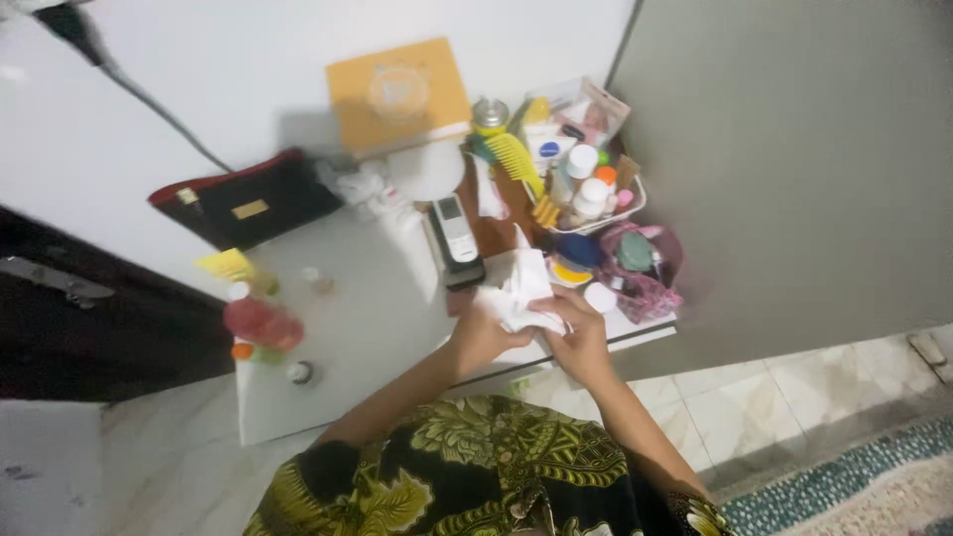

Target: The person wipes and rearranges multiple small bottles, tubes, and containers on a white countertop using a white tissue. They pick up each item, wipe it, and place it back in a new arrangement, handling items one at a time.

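An orange-yellow flat box with a pale round emblem leans against the wall at the back of the white worktop. To its left lies a black pouch with red trim and a small gold plate. On the right a clear plastic basket is crowded with small packages — white bottles with blue and orange labels, a yellow-green comb, a metal-capped jar. Below the basket sits a pink patterned bag. A grey handset lies near the middle, and a red-filled bottle lies on its side near the left edge.

Both hands meet at the front edge of the worktop, just beside the handset. The left hand and the right hand are each curled closed around a crumpled white tissue — fingers pinching it from either side, the tissue bunched upward between them.
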